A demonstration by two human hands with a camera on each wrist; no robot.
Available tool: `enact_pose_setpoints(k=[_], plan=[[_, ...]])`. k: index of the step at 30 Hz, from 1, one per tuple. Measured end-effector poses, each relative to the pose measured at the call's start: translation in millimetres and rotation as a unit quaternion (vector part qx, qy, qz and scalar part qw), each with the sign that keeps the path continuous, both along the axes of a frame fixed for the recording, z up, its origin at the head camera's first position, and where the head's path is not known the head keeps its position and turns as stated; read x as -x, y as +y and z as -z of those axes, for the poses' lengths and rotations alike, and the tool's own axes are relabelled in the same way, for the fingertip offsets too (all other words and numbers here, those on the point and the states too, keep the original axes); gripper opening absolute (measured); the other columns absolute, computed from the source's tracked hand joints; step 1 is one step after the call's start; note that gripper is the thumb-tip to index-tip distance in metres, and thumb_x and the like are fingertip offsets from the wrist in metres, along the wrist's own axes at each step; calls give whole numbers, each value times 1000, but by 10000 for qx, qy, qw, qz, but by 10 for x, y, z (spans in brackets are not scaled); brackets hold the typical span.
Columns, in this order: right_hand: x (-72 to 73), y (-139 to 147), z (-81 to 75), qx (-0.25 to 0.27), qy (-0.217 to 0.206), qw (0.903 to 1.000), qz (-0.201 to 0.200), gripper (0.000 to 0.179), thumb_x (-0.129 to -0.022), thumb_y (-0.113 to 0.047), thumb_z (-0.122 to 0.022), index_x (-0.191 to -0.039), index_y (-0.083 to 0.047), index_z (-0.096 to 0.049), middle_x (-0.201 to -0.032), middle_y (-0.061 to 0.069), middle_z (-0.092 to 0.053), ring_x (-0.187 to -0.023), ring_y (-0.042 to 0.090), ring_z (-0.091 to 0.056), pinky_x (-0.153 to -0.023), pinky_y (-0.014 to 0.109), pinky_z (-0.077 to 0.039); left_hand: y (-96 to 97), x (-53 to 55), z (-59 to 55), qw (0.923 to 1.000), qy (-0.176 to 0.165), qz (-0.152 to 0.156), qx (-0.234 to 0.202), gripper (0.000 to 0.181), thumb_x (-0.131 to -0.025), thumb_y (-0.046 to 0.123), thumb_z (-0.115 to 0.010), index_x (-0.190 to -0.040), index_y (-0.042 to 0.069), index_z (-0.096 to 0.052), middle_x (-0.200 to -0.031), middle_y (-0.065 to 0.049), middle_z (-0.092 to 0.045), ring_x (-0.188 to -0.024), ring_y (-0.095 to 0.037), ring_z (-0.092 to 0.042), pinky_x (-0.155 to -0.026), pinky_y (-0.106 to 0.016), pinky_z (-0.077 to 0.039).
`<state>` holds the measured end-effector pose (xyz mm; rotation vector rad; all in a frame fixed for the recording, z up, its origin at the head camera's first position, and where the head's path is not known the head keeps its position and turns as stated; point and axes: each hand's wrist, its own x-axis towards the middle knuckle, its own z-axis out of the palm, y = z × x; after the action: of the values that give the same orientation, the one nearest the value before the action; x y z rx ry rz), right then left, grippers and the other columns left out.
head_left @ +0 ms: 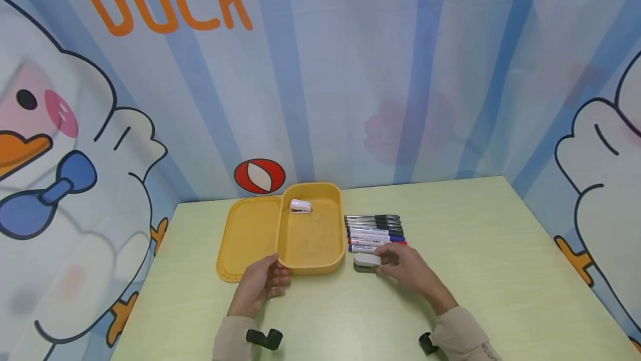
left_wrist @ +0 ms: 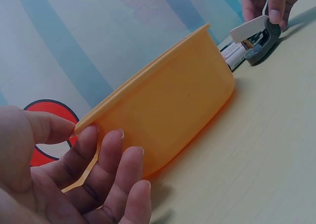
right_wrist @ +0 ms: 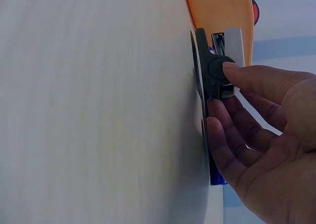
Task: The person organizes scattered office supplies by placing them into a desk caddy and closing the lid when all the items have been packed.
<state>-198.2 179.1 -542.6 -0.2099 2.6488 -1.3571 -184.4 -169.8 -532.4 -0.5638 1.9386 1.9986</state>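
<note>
My left hand [head_left: 259,283] pinches the near left corner of a yellow plastic box [head_left: 311,238], thumb on the rim and fingers under it against the wall, as the left wrist view shows. A small white stapler [head_left: 300,206] lies inside the box at the far left. To the right of the box, my right hand [head_left: 408,269] grips the rear end of a grey and white stapler [head_left: 367,262] between thumb and fingers. In the right wrist view the thumb presses on the stapler's round dark hinge [right_wrist: 221,67], and its base is close to the tabletop.
Just beyond the right hand, several markers [head_left: 373,240] and black pens [head_left: 373,220] lie side by side in a row. The yellow lid [head_left: 247,238] is flat on the table [head_left: 501,272], left of the box. A printed curtain [head_left: 350,72] rises behind the table.
</note>
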Motion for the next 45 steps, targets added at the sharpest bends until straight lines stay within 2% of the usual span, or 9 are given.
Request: enact_pose_setpoints(k=[7,22,36,45], plan=[[-4,31,-29,105,132,9997,-175,30,-79,-7,-76,-107,-15,-68,-106,2,-68,-90,13,-65,-81,32,-53,2,0,2,10000,4,-4,1,40,-95,42,-53,-101,3,-61,-88,-7,-69,-79,-21,-68,-67,-36,-54],[-6,79,-80,60,271,9993,-231,28,-80,-12,-76,-107,-17,-67,-102,-1,-67,-90,13,-63,-80,32,-51,0,-3,16,10000,42,-20,-37,39,-95,42,-53,-98,4,-62,-87,-7,-69,-78,-22,-68,-67,-36,-55],[5,91,-194,257,104,9994,-229,29,-82,-12,-74,-110,-16,-66,-111,2,-66,-96,16,-65,-81,33,-53,4,-21,-10,10000,49,22,-32,40,-96,42,-52,-100,3,-61,-88,-7,-69,-79,-21,-68,-68,-36,-54],[41,99,-251,378,177,9987,-304,28,-83,-15,-74,-110,-15,-66,-110,3,-67,-96,17,-65,-84,37,-53,-2,-15,2,10000,57,20,-30,40,-96,42,-52,-99,3,-61,-87,-6,-69,-79,-21,-69,-67,-36,-54]])
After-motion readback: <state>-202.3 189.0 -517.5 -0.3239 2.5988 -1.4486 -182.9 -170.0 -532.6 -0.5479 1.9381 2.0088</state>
